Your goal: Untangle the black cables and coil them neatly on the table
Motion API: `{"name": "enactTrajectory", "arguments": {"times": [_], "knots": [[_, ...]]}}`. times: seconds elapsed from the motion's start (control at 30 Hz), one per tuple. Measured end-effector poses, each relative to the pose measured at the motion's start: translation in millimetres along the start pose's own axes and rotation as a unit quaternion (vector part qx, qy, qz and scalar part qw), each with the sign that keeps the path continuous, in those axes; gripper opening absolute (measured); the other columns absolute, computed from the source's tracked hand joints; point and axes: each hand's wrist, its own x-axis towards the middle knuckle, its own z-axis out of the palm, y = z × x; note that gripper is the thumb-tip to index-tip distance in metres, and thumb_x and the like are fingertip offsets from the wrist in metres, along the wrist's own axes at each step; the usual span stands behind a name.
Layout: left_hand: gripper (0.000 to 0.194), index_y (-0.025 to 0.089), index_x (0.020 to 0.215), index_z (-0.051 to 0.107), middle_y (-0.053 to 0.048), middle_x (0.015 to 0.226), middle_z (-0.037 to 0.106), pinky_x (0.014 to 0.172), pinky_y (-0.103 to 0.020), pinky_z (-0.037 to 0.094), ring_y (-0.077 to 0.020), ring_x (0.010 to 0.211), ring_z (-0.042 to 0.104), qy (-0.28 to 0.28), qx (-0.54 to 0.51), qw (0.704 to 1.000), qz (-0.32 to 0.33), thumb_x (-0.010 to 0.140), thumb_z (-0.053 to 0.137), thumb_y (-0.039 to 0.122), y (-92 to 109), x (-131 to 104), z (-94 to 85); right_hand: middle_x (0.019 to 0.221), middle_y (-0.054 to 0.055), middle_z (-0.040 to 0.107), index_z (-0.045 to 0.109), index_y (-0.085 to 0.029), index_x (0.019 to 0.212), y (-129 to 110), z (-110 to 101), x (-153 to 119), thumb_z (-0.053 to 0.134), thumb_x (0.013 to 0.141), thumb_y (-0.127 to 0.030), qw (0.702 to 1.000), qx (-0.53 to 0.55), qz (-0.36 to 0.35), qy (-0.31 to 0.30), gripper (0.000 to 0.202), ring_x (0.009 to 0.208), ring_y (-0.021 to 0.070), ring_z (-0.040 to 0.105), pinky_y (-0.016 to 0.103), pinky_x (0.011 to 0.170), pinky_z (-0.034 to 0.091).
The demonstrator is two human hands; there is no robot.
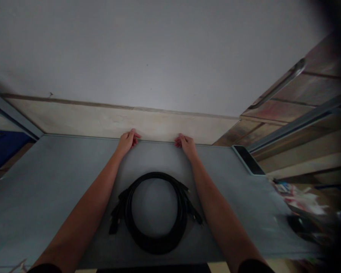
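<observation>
At the far left a blue cloth (5,151) shows beyond the end of the grey table (59,170). Next comes the left hand (127,140), at the table's far edge close to the wall (165,125), its fingers loosely curled and partly open, with nothing to be seen in its hold. In the middle, between the two forearms, the coiled black cable (159,244) lies flat on the table, nearer the person's body than either hand, so it sits back and to the right of the left hand, and back and to the left of the right hand (186,145). The loop is roundish, with no clear long axis that I can make out; its loose ends stick out to both sides, towards each forearm. Neither hand touches it, and I cannot tell which is nearer, as they stand almost evenly about it. The right hand mirrors the other at the far edge, fingers half bent, slightly open, and apparently empty. Further right a phone (248,160) lies slantwise near the table's far right corner, and past the table's right end there is a blurred heap of clutter (304,199)
</observation>
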Motion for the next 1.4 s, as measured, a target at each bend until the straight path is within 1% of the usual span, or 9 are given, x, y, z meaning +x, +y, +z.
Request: {"name": "enactTrajectory", "arguments": {"times": [0.17, 0.23, 0.37, 0.47, 0.53, 0.8, 1.03, 1.17, 1.4], "knots": [[0.073, 0.014, 0.084, 0.07, -0.005, 0.059, 0.057, 0.042, -0.024, 0.034, -0.0115, 0.045, 0.048, 0.005, -0.029, 0.999, -0.015, 0.094, 0.023, 0.07, 5, -2, 0.5, 0.062, 0.01, 0.066, 0.064, -0.017, 0.071, -3, -1, -2, 0.046, 0.084, -0.077, 1.0, 0.019, -0.013, 0.007, 0.064, 0.052, 0.0171, 0.058, 0.031, 0.055, 0.048], [0.072, 0.014, 0.083, 0.07, -0.004, 0.058, 0.056, 0.041, -0.024, 0.034, -0.0116, 0.045, 0.048, 0.002, -0.029, 0.999, -0.013, 0.095, 0.024, 0.068, 7, -3, 1.2, 0.061, 0.009, 0.066, 0.065, -0.017, 0.069, -4, 0, -2, 0.051, 0.083, -0.074, 1.0, 0.014, -0.021, 0.011, 0.061, 0.052, 0.0171, 0.058, 0.03, 0.054, 0.047], [0.066, 0.014, 0.084, 0.071, -0.005, 0.06, 0.058, 0.042, -0.024, 0.036, -0.012, 0.047, 0.05, 0.004, 0.004, 1.0, -0.004, 0.095, 0.031, 0.065, 7, -4, 2.6, 0.058, 0.007, 0.065, 0.065, -0.018, 0.063, -6, 3, -3, 0.057, 0.082, -0.069, 0.997, -0.055, -0.034, 0.033, 0.056, 0.052, 0.0173, 0.057, 0.03, 0.054, 0.044], [0.066, 0.014, 0.086, 0.071, -0.005, 0.06, 0.059, 0.043, -0.023, 0.036, -0.0122, 0.048, 0.051, 0.014, 0.027, 1.0, 0.0, 0.096, 0.031, 0.065, 5, -4, 3.5, 0.054, 0.005, 0.063, 0.064, -0.019, 0.059, -8, 6, -5, 0.056, 0.084, -0.067, 0.991, -0.108, -0.04, 0.063, 0.056, 0.051, 0.0171, 0.055, 0.029, 0.053, 0.041], [0.066, 0.014, 0.087, 0.072, -0.005, 0.06, 0.058, 0.043, -0.023, 0.036, -0.0121, 0.048, 0.051, 0.015, 0.03, 0.999, 0.004, 0.096, 0.03, 0.065, 3, -4, 3.8, 0.053, 0.005, 0.062, 0.064, -0.019, 0.059, -9, 6, -6, 0.055, 0.085, -0.066, 0.989, -0.123, -0.044, 0.068, 0.055, 0.05, 0.0168, 0.054, 0.029, 0.053, 0.039], [0.062, 0.016, 0.085, 0.072, -0.004, 0.062, 0.061, 0.048, -0.024, 0.041, -0.0127, 0.051, 0.053, 0.013, 0.08, 0.996, 0.034, 0.096, 0.031, 0.062, -2, -2, 2.5, 0.054, 0.005, 0.062, 0.063, -0.02, 0.058, -6, 7, -5, 0.06, 0.083, -0.06, 0.989, -0.124, -0.045, 0.063, 0.048, 0.051, 0.0163, 0.053, 0.029, 0.053, 0.038], [0.057, 0.017, 0.086, 0.071, -0.003, 0.063, 0.062, 0.051, -0.025, 0.042, -0.0132, 0.053, 0.054, 0.017, 0.107, 0.993, 0.049, 0.096, 0.035, 0.059, -3, -2, 2.5, 0.056, 0.004, 0.062, 0.064, -0.02, 0.061, 1, 5, -3, 0.061, 0.083, -0.056, 0.992, -0.105, -0.059, 0.037, 0.042, 0.052, 0.0158, 0.052, 0.029, 0.055, 0.039], [0.055, 0.017, 0.084, 0.071, -0.003, 0.061, 0.061, 0.053, -0.025, 0.043, -0.0132, 0.052, 0.054, 0.017, 0.108, 0.993, 0.054, 0.096, 0.036, 0.057, -3, -2, 2.8, 0.056, 0.004, 0.062, 0.063, -0.02, 0.06, 1, 3, -3, 0.06, 0.082, -0.059, 0.993, -0.104, -0.059, 0.023, 0.045, 0.053, 0.0162, 0.053, 0.029, 0.055, 0.04], [0.048, 0.017, 0.083, 0.071, -0.002, 0.06, 0.062, 0.057, -0.027, 0.043, -0.0142, 0.054, 0.056, 0.01, 0.142, 0.987, 0.071, 0.095, 0.041, 0.052, 0, -2, 3.1, 0.054, 0.004, 0.061, 0.063, -0.02, 0.059, -4, 3, -5, 0.059, 0.082, -0.064, 0.992, -0.111, -0.057, 0.028, 0.05, 0.051, 0.0161, 0.051, 0.03, 0.054, 0.039]]}}
